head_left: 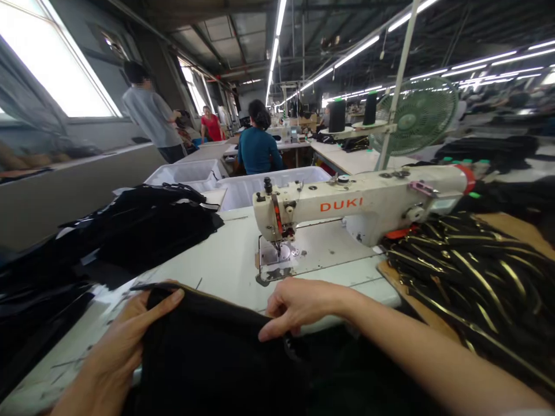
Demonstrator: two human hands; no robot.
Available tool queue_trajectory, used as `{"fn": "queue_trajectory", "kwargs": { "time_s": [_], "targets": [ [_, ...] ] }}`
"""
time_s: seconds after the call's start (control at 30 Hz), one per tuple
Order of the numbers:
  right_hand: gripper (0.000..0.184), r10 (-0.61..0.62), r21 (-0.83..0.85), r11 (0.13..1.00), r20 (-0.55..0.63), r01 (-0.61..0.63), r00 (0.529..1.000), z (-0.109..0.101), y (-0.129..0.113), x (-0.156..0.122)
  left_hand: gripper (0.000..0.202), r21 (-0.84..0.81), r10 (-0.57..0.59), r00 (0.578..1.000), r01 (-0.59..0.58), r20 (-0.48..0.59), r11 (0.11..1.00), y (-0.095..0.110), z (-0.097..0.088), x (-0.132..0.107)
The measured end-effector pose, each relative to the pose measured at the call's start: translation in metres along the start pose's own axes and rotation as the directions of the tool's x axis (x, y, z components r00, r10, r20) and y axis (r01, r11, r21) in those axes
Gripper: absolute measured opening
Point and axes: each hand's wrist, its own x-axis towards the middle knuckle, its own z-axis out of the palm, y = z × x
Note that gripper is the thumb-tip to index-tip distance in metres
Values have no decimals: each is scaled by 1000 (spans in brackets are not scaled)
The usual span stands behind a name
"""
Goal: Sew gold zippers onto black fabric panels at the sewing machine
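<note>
A piece of black fabric (pixel 208 358) hangs over the front edge of the sewing table, with a thin gold line along its upper edge. My left hand (pixel 136 323) grips its upper left corner, thumb on top and fingers behind. Farther right along the same edge, my right hand (pixel 290 309) pinches the cloth between thumb and curled fingers. Just beyond my right hand stands a white sewing machine (pixel 338 199) marked DUKI. Its needle area (pixel 280 251) is lit, and the fabric lies apart from it.
Black cloth pieces (pixel 160 231) are heaped on the left. Black strips with gold zippers (pixel 477 266) lie piled at right. White plastic bins (pixel 243 188) stand behind the table. A green fan (pixel 416 115) and thread cones (pixel 337 117) rise behind the machine. Several people are farther back.
</note>
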Motion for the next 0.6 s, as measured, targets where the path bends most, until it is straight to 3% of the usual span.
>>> {"fn": "queue_trajectory", "kwargs": {
  "time_s": [0.2, 0.4, 0.6],
  "targets": [
    [41, 41, -92, 995, 28, -39, 999, -3, -7, 2, 23, -40, -81, 997, 81, 16, 996, -13, -5, 8],
    [45, 78, -14, 997, 1, -78, 997, -2, -13, 0, 26, -123, -94, 995, 90, -21, 988, -13, -2, 8],
    [45, 44, -72, 996, -50, -48, 998, 1, -10, 3, 37, -162, -19, 999, 13, -34, 987, -20, 0, 9]
  ]
}}
